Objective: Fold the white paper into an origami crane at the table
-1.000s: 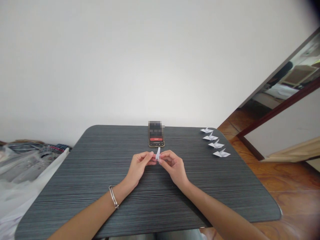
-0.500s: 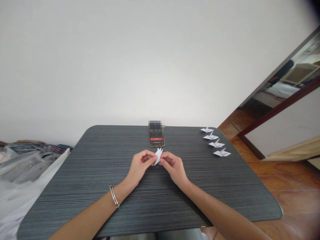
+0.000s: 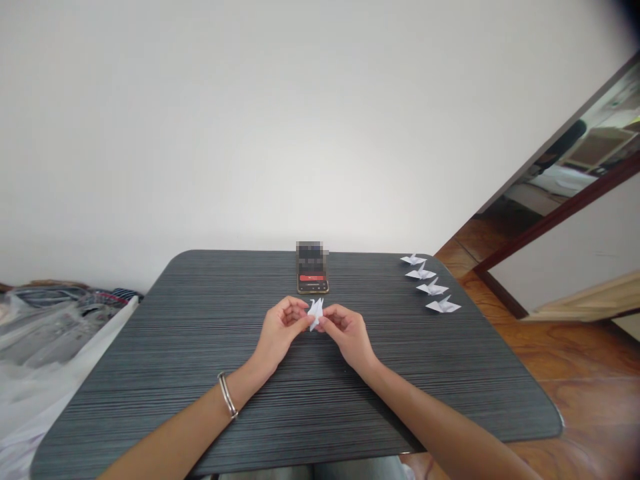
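A small white origami crane [image 3: 315,313] is pinched between my two hands over the middle of the table. My left hand [image 3: 287,325] grips its left side between thumb and fingers, and a silver bangle [image 3: 227,395] circles that wrist. On the crane's right side, my right hand [image 3: 347,329] pinches the folded paper. Its pointed tips stick up above my fingers; its lower folds are partly covered by my thumbs.
Several finished white paper cranes [image 3: 421,273] stand in a row along the right side of the dark striped table [image 3: 210,347]. Just beyond my hands is a phone [image 3: 313,283] by the wall. Plastic-wrapped bundles [image 3: 65,327] lie left of the table.
The crane has turned slightly in my fingers, and a bent tip now shows apart on its left. Both hands stay in almost the same place.
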A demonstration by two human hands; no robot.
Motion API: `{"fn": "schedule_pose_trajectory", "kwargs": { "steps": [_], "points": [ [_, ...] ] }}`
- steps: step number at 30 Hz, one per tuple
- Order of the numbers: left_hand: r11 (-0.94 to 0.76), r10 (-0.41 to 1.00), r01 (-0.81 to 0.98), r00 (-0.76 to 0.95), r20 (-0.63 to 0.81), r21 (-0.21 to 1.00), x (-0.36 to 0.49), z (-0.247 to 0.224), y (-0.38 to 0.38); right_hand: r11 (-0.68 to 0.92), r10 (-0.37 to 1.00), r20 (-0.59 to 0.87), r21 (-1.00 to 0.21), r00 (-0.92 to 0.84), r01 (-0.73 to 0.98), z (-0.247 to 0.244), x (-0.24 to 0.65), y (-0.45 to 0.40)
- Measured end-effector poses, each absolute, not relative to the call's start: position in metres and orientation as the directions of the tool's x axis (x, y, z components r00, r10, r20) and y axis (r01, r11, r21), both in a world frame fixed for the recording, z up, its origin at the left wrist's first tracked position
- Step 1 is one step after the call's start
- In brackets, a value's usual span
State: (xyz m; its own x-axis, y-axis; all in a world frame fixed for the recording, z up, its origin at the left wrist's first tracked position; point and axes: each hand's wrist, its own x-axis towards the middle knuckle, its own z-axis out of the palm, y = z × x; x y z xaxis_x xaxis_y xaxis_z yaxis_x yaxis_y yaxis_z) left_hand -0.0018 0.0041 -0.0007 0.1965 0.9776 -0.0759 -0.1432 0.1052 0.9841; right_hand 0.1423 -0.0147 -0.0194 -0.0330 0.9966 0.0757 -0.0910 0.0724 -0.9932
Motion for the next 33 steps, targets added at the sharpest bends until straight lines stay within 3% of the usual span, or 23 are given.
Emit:
{"fn": "schedule_pose_trajectory", "kwargs": {
  "steps": [7, 12, 22, 33],
  "points": [
    [0.207, 0.94, -0.253, 0.318, -0.12, 0.945, -0.0014, -0.0029, 0.0054, 0.051, 0.998, 0.056, -0.991, -0.039, -0.12, -0.0158, 0.1468, -0.0113],
    [0.159, 0.964, -0.253, 0.246, -0.096, 0.954, -0.0004, -0.0004, 0.0041, 0.081, 0.996, 0.086, -0.979, -0.019, -0.188, -0.0176, 0.1444, -0.0129],
    [0.089, 0.981, -0.124, 0.181, -0.066, 0.988, -0.0024, 0.0016, 0.0028, 0.107, 0.993, 0.115, -0.98, -0.038, -0.166, -0.0183, 0.1424, -0.0149],
    [0.093, 0.972, -0.153, 0.229, -0.057, 0.984, -0.0026, -0.0005, 0.0023, 0.082, 0.994, 0.095, -0.974, -0.054, -0.21, -0.0166, 0.1401, -0.0139]
  ]
}}
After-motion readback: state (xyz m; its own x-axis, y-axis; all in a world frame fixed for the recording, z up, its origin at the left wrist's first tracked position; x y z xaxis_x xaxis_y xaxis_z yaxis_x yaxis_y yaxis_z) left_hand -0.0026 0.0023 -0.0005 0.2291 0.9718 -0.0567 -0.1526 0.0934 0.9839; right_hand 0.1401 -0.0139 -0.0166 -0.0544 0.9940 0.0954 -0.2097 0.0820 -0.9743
